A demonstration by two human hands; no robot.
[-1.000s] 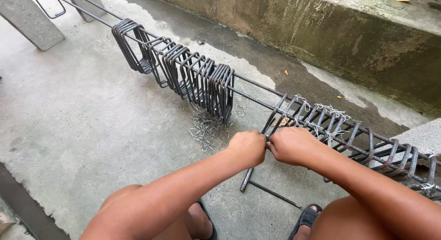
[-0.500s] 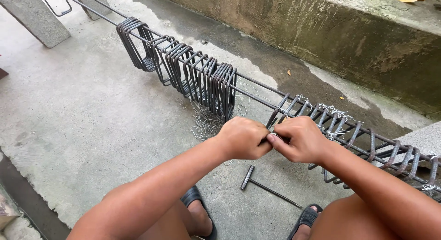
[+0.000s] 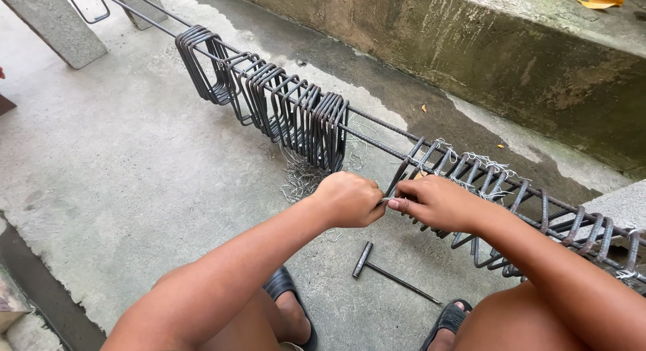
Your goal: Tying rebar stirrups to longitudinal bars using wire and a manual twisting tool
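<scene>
Left hand [image 3: 350,200] fisted, right hand [image 3: 434,202] curled; both pinch a thin bright tie wire [image 3: 389,200] between them, at the near side of the rebar cage [image 3: 471,183]. Cage: dark ribbed steel bars, long axis running from upper left to lower right, raised off the rough grey concrete floor [image 3: 121,176]. Tied stirrups [image 3: 511,189] spaced along the right part; loose rectangular stirrups [image 3: 296,115] bunched on the bars to the left. T-shaped metal hook tool [image 3: 390,274] lies on the floor below the hands. Cut wire scraps [image 3: 299,179] scattered beneath the bunch.

dark grey stirrups [image 3: 296,112], yellow leaf [image 3: 601,1]
</scene>
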